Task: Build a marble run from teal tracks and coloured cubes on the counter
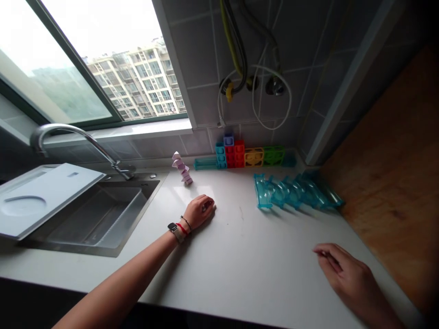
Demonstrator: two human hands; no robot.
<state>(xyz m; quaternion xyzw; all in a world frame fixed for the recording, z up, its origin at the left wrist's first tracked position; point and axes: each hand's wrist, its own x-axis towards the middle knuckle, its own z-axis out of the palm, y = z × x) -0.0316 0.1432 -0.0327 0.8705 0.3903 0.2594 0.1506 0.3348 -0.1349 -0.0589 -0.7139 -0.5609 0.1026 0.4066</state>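
Observation:
My left hand rests on the white countertop with its fingers loosely curled in, and no object shows in it. Just beyond it stands a leaning stack of pale purple faceted pieces, apart from the fingers. Over the counter's right front part, my right hand has its thumb and fingertips pressed together; nothing shows between them. Farther back from that hand, a row of translucent teal plastic pieces lies on the counter, not touched by either hand.
Along the tiled wall stand red blocks, blue blocks, a yellow block and a green block. At left is a sink with a white board across it and a faucet. A wooden panel bounds the right side.

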